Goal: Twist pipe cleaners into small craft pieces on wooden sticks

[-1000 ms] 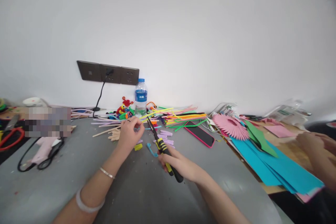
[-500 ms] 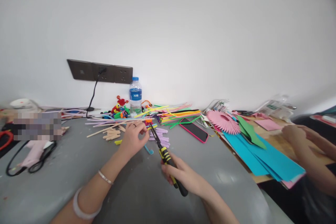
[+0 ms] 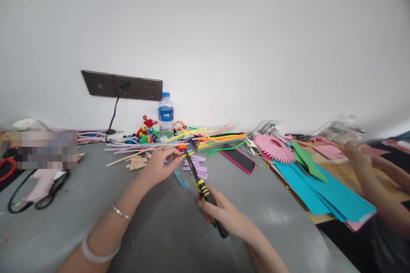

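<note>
My right hand (image 3: 224, 211) is wrapped round needle-nose pliers (image 3: 202, 187) with yellow and black handles, their jaws pointing up and away to the left. My left hand (image 3: 160, 166) is at the jaw tips, thumb and forefinger pinched; what they hold is too small to make out. Just beyond the fingertips lies a small orange piece (image 3: 182, 148). A curled blue pipe cleaner piece (image 3: 181, 180) rests on the grey table (image 3: 153, 222) below my left fingers. Short purple pipe cleaner pieces (image 3: 200, 168) lie right of the jaws, and beige pieces (image 3: 136, 161) lie left of my hand.
Along the wall stand a water bottle (image 3: 165, 115), colourful pipe-cleaner figures (image 3: 147, 130) and long pipe cleaners (image 3: 221, 138). A phone (image 3: 238, 158) lies to their right. At left is a pink glue gun (image 3: 43, 185) with its cord. Blue paper (image 3: 320, 192) and another person's hands (image 3: 357, 155) are at right.
My left hand has turned slightly, its thumb and forefinger reaching closer to the plier tips. More of the blue piece shows. The pliers have barely moved in my right hand.
</note>
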A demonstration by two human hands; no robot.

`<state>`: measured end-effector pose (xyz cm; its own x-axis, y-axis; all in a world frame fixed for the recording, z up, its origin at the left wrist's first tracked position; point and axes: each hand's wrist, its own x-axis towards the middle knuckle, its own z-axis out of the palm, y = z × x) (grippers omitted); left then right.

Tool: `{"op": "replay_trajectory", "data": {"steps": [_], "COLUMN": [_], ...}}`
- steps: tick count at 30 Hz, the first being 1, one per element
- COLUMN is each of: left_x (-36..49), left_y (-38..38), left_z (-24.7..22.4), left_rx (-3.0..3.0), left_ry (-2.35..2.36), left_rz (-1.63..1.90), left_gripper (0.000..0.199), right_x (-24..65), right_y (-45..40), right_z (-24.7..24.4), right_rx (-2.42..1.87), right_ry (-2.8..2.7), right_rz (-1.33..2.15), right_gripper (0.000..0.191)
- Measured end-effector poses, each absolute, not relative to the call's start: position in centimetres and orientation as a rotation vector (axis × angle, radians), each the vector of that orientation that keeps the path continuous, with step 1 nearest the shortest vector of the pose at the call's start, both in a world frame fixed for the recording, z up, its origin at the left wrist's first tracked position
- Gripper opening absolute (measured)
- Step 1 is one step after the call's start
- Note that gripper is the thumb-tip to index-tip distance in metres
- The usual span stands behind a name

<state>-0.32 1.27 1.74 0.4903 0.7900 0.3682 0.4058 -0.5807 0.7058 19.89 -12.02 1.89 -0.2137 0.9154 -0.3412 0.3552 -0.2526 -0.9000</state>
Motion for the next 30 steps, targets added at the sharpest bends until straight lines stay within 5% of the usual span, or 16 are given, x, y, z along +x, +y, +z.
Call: {"op": "replay_trajectory", "data": {"steps": [7,30], "left_x": [-1.1,-1.6], "left_y": [1.8,1.4], "left_z": [2.2,1.3], "left_rx": [1.832,1.705], "left_ry": [0.885,0.842], "left_rz": [0.669,0.061], "left_gripper": [0.041,0.03], "right_x": [19.1,18.1], "right_y": [-12.4,-16.2], "right_z": [2.7,0.3], "right_rx": [-1.649,-1.677], "right_ry": [-1.61,-1.401], "right_rz": [1.349,1.67], "right_gripper": [0.012,0.01]}}
